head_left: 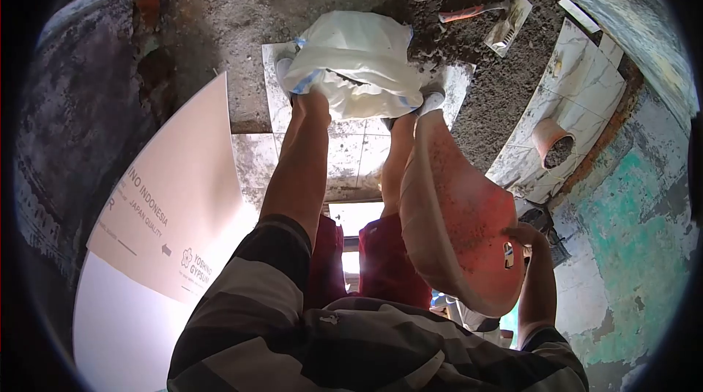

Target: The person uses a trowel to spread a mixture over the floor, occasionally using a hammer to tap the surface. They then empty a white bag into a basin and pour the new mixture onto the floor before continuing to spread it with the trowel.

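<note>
My left hand (pixel 313 102) is at the near rim of a white woven sack (pixel 359 44) with blue stripes. Its fingers are partly hidden in the folds but look closed on the rim. The sack stands between my feet, its mouth slack and folded, and its contents are hidden. On the right, my right hand (pixel 523 235) grips the edge of a large red plastic scoop (pixel 469 216) beside the slot in it. Dirt smears the scoop's inside. It is tilted up on its side, its narrow end near my right shoe (pixel 432 102).
A hammer (pixel 472 11) with an orange handle lies on loose soil (pixel 469 91) beyond the sack. Near it is a pale tile-like piece (pixel 509 26). A clay pipe (pixel 551 141) rests on marbled tiles at right. Printed gypsum board (pixel 176 194) leans at left.
</note>
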